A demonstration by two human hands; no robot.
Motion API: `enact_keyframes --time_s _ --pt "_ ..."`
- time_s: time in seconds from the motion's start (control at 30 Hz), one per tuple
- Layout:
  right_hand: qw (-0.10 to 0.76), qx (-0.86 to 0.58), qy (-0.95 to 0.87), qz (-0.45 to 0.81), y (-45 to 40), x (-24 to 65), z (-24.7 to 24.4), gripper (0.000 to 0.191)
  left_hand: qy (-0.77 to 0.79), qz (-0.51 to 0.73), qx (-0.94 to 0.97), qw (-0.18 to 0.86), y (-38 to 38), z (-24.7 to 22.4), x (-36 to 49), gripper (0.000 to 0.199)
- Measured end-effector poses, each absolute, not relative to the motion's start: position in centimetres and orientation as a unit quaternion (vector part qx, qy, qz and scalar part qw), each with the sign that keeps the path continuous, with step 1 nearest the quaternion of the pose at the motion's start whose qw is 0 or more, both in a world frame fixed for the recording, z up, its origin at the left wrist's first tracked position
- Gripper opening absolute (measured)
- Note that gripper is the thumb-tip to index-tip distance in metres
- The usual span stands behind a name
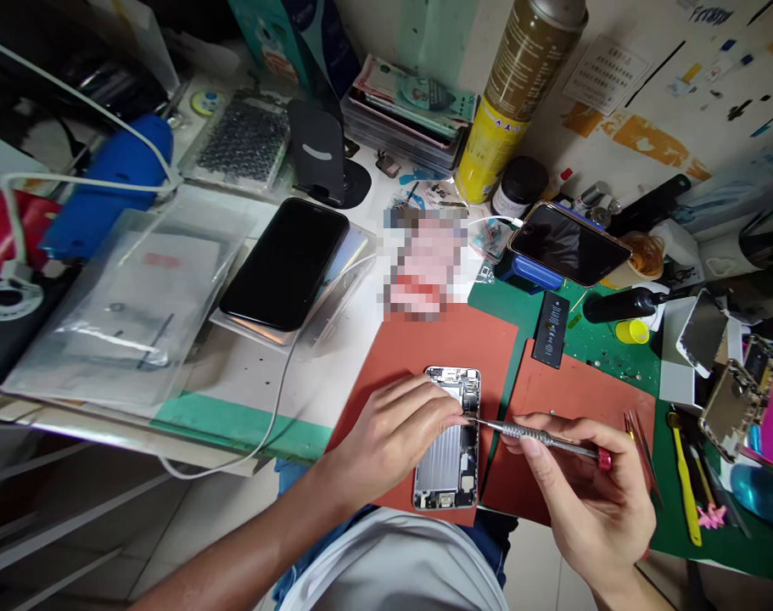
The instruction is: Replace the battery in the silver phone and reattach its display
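An opened phone (446, 462), its inner parts bare, lies on a red-brown mat (366, 399) in front of me. My right hand (599, 492) grips a slim silver screwdriver (532, 434) with a red end cap, its shaft pointing left into the phone's upper half. Over the phone's left side rests my left hand (395, 428). Its thumb and fingers are pinched together by the screwdriver tip, and whatever is between them is too small or hidden to make out. A loose black battery (551, 329) lies beyond my right hand.
Tweezers (641, 450) and a yellow tool (684, 479) lie at the right. A propped phone (570, 242) stands behind, near a spray can (519, 93). Left are a black phone (285, 263), a white cable (277, 399) hanging over the table edge, and plastic bags (131, 305).
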State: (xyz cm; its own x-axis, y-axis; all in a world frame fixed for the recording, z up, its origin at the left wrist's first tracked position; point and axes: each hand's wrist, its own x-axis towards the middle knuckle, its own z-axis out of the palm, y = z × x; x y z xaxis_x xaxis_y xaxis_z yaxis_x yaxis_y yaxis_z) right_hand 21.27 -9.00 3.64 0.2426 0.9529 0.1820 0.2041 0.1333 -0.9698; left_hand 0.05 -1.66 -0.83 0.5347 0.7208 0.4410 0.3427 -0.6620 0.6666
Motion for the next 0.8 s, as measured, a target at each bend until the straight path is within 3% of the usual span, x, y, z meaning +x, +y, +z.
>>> enact_keyframes --time_s 0.37,0.47,0.53,0.63,0.8 --pt "0.540 -0.584 -0.479 0.371 -8.9 21.5 3.4 0.030 0.315 0.378 0.838 0.235 -1.7 -1.1 0.2 0.003" --pt "0.534 -0.594 -0.481 0.363 -8.9 21.6 3.6 0.030 0.326 0.381 0.832 0.236 -1.8 -1.0 0.2 0.020" --pt "0.531 -0.600 -0.502 0.325 -8.9 22.1 3.6 0.033 0.333 0.392 0.825 0.234 -1.7 -1.0 0.1 0.029" --pt "0.518 -0.601 -0.571 0.210 -8.6 23.1 3.5 0.049 0.344 0.394 0.827 0.204 -1.7 -1.0 0.2 0.025" --pt "0.416 -0.588 -0.685 0.108 -7.2 24.6 3.3 0.061 0.366 0.300 0.869 0.145 -1.6 -1.5 0.6 0.038"
